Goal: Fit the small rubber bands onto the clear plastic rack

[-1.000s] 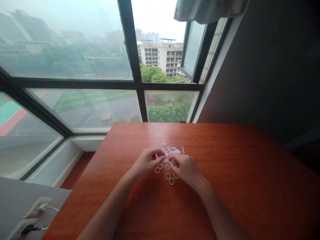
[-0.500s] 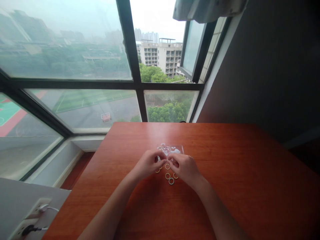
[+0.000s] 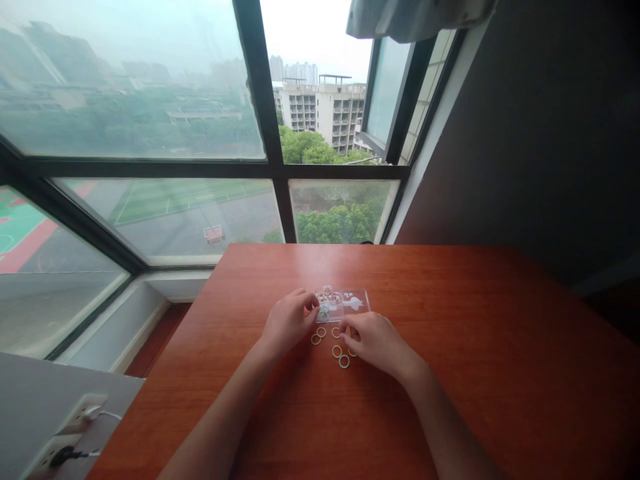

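A clear plastic box (image 3: 357, 303) lies on the table, with several small rings inside its left part. My left hand (image 3: 290, 319) is at the box's left side. Its thumb and fingertips are bent close together, and anything between them is too small to make out. Just in front of the box is my right hand (image 3: 373, 337), fingers curled and thumb slightly apart from the forefinger, with nothing visible between them. A pale yellow ring (image 3: 337, 332) lies by its fingertips. Nearer me are another yellow ring (image 3: 337, 351) and a greenish ring (image 3: 344, 361). Two overlapping yellow rings (image 3: 316, 339) lie right of my left wrist.
The reddish-brown wooden table (image 3: 450, 400) reaches to a window with dark frames (image 3: 340, 172). A dark wall (image 3: 525, 133) rises on the right. Plugs in a wall socket (image 3: 63, 457) are at the lower left.
My hands were together over the rings and have moved apart. The left one went left to the box's side, the right one slightly right and down. More of the box shows.
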`<state>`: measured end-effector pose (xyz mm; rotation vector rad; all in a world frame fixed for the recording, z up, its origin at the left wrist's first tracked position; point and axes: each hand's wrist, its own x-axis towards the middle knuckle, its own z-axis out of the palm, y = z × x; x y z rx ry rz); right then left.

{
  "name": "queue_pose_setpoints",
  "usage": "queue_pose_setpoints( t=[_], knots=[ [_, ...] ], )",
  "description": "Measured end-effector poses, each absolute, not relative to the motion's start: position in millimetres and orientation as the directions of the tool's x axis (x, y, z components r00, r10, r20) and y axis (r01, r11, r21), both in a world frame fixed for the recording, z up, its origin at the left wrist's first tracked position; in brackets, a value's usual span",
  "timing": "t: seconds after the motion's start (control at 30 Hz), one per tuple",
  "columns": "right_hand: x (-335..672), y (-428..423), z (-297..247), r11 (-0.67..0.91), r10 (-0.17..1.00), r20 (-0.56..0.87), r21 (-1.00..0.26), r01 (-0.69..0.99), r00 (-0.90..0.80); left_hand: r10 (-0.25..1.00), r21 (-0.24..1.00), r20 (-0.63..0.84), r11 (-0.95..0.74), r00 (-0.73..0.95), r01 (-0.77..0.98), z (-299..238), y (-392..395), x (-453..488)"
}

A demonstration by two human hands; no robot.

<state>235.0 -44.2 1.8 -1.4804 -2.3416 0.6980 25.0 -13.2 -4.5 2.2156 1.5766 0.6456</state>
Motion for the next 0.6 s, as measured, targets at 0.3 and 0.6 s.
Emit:
queue_pose_setpoints(
  t=[0.3,0.6],
  knots=[
    [243.0,-48.2,5.4,0.349,0.873,-0.109,-0.542,0.765,-0.475,0.941,0.499,0.23,-0.334,0.249,0.8,-2.5,-12.8,24.1],
    [236.3,-51.0,2.1,0.421,0.831,-0.154,-0.455,0.785,-0.535,0.942,0.498,0.217,-0.331,0.255,0.801,-0.9,-13.4,25.1]
  ],
)
